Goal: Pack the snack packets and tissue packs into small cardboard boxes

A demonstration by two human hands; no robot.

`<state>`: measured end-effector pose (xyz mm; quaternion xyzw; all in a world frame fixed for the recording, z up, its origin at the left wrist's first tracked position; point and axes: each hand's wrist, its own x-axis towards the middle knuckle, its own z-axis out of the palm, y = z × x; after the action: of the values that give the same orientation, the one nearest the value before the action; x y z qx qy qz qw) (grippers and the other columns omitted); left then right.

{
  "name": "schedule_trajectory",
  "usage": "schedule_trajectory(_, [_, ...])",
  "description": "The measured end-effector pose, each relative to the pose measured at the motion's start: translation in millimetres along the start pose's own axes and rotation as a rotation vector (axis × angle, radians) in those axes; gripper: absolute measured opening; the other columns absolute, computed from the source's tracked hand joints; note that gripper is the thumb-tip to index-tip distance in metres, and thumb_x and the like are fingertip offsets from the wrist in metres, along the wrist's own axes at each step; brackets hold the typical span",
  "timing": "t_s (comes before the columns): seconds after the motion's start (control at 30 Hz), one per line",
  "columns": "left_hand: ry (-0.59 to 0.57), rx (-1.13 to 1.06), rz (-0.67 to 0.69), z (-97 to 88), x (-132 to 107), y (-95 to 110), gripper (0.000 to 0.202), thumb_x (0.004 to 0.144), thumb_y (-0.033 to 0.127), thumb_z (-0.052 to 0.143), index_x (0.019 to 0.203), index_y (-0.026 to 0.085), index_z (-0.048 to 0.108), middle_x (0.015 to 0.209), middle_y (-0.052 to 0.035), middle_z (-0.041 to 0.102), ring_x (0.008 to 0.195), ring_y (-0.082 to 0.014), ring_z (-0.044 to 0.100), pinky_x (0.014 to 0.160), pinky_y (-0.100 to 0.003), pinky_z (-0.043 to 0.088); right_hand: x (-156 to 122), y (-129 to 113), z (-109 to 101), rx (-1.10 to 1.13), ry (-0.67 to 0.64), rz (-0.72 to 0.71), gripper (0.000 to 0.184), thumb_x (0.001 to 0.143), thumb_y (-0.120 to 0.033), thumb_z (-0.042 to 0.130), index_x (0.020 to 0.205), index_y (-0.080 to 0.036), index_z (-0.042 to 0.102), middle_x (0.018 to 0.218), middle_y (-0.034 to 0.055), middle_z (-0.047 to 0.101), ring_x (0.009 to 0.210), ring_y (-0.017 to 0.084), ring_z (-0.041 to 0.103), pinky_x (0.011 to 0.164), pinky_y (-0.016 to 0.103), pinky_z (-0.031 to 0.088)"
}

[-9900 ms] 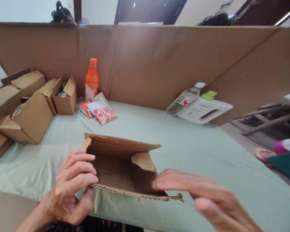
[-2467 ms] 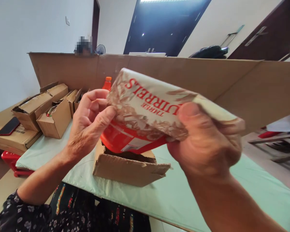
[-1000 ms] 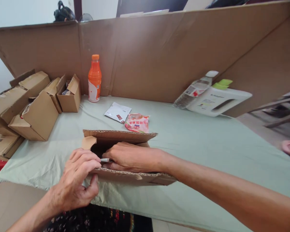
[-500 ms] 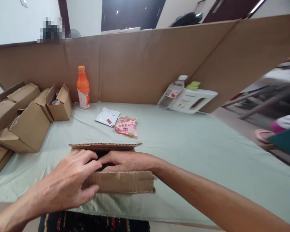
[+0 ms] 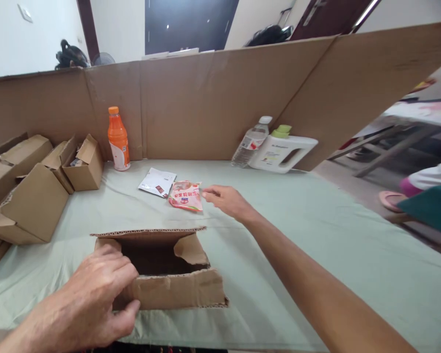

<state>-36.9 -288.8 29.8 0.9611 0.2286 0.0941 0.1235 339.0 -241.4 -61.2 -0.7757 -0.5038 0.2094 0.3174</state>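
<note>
An opened cardboard box (image 5: 180,290) lies near the front edge of the cloth, its long flap raised at the back and its inside dark. My left hand (image 5: 99,289) grips the box's left end, fingers over the top and thumb at the front. Beyond the box, my right hand (image 5: 226,200) is stretched out with its fingertips at the right edge of a pink printed packet (image 5: 185,196). Its thumb and fingers look slightly apart, with nothing visible held between them. The packet lies flat, touching or slightly overlapping a white sachet (image 5: 157,182).
An orange bottle (image 5: 118,142) stands at the back left, beside several cardboard boxes (image 5: 36,203). A clear plastic bottle (image 5: 252,142) leans against a white jug (image 5: 279,154) with a green cap. Behind them rises a cardboard wall (image 5: 206,108). A person's sleeve (image 5: 431,179) shows at right.
My right hand has come out of the box and moved forward to the pink packet. My left hand stays on the box's left end. The camera view has shifted slightly.
</note>
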Motion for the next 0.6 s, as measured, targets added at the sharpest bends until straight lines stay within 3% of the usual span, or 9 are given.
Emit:
schedule_trajectory(0.13, [0.008, 0.05, -0.018, 2.8, -4, 1, 0.007, 0.073, 0.015, 0.054, 0.071, 0.021, 0.051, 0.07, 0.0006, 0.063, 0.066, -0.0173, 0.055, 0.068, -0.033, 0.042, 38, 19, 34, -0.026, 0.077, 0.108, 0.026, 0.077, -0.038, 0.066, 0.088, -0.017, 0.076, 0.084, 0.0092, 0.075, 0.086, 0.025, 0.067, 0.074, 0.031, 0.049])
schedule_trajectory(0.3, [0.002, 0.069, -0.015, 1.4, -2, 2, 0.006, 0.074, 0.015, 0.054, 0.072, 0.021, 0.055, 0.067, 0.0012, 0.063, 0.063, -0.0178, 0.057, 0.064, -0.033, 0.042, 34, 14, 56, 0.069, 0.081, 0.079, 0.026, 0.079, -0.043, 0.065, 0.08, -0.018, 0.07, 0.075, 0.0044, 0.069, 0.073, 0.019, 0.061, 0.065, 0.027, 0.046])
schedule_trajectory(0.47, [-0.003, 0.011, 0.037, 2.2, -3, 4, 0.007, 0.078, 0.015, 0.058, 0.074, 0.02, 0.056, 0.072, 0.0013, 0.068, 0.067, -0.0169, 0.061, 0.069, -0.031, 0.045, -16, -1, 29, 0.188, 0.096, -0.02, 0.028, 0.082, -0.045, 0.061, 0.079, -0.018, 0.068, 0.069, -0.0007, 0.06, 0.063, 0.014, 0.052, 0.057, 0.026, 0.042])
schedule_trajectory(0.6, [0.023, -0.014, 0.106, 4.4, -8, 5, 0.014, 0.081, 0.015, 0.06, 0.071, 0.02, 0.052, 0.073, 0.0014, 0.068, 0.066, -0.0154, 0.062, 0.069, -0.03, 0.044, -76, -22, -15, 0.438, 0.356, -0.207, 0.017, 0.074, -0.038, 0.075, 0.077, -0.021, 0.072, 0.063, -0.0021, 0.059, 0.056, 0.013, 0.049, 0.051, 0.027, 0.04])
